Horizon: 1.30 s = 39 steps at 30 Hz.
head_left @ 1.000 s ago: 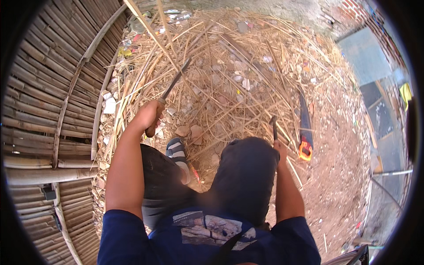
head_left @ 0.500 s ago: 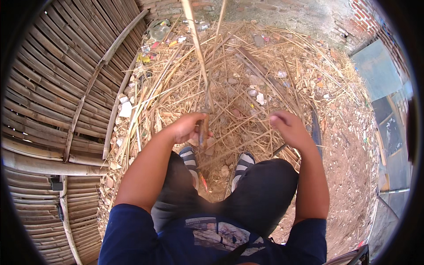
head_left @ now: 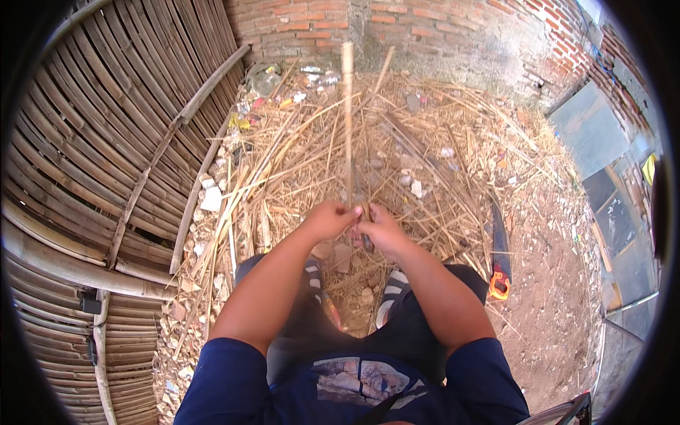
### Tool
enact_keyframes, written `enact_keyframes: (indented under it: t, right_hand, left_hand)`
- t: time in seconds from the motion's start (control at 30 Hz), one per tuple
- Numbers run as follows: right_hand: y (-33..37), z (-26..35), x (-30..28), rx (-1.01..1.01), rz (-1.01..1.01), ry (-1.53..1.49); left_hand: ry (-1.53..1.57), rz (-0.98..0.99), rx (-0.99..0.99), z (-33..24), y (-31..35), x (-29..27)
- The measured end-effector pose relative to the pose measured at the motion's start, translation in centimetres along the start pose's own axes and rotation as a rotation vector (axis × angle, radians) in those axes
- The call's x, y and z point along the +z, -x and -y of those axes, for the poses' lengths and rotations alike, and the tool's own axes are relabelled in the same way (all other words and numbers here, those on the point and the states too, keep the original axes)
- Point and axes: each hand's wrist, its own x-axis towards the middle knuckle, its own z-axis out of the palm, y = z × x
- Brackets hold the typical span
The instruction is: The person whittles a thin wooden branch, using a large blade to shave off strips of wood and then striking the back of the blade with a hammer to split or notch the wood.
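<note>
In front of my knees, both hands are close together with their fingers nearly meeting. My left hand [head_left: 330, 220] is closed around the lower end of a long pale bamboo strip [head_left: 348, 120], which stands upright, slightly blurred, pointing toward the brick wall. Beside it, my right hand [head_left: 384, 231] is closed on a slim tool, and the tool's dark handle end [head_left: 367, 244] pokes out below the fingers. A greyish, blade-like length rises above the hands beside the strip. My fingers cover most of the tool, so its exact kind is unclear.
Split bamboo and straw [head_left: 297, 156] litter the ground with stones and scraps. A saw with an orange handle [head_left: 499, 285] lies by my right knee. A bamboo slat wall [head_left: 106, 156] is at left, a brick wall [head_left: 425, 32] ahead, grey panels [head_left: 591, 127] at right.
My right hand has moved left to meet my left hand and now grips the tool, which was in the left hand. The bamboo strip has swung more upright. The view has tilted up slightly.
</note>
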Motion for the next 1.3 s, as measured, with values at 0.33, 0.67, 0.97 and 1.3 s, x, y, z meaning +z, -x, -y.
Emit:
enact_keyframes:
  t: [0.33, 0.67, 0.97, 1.3]
  right_hand:
    - [-1.3, 1.7, 1.9, -0.044, -0.038, 0.882]
    - [-1.7, 1.4, 1.7, -0.151, 0.055, 1.109]
    - [-2.6, 1.4, 2.7, -0.153, 0.077, 1.032]
    - [-1.5, 0.8, 2.9, -0.123, 0.030, 1.171]
  left_hand:
    - [0.361, -1.082, 0.634, 0.3, 2.0, -10.6]
    - [0.807, -1.080, 0.943, 1.5, 3.0, -11.3]
    - [0.811, -1.133, 0.962, 1.7, 3.7, -13.9]
    - [0.856, -1.154, 1.020, -0.6, 6.2, -14.4]
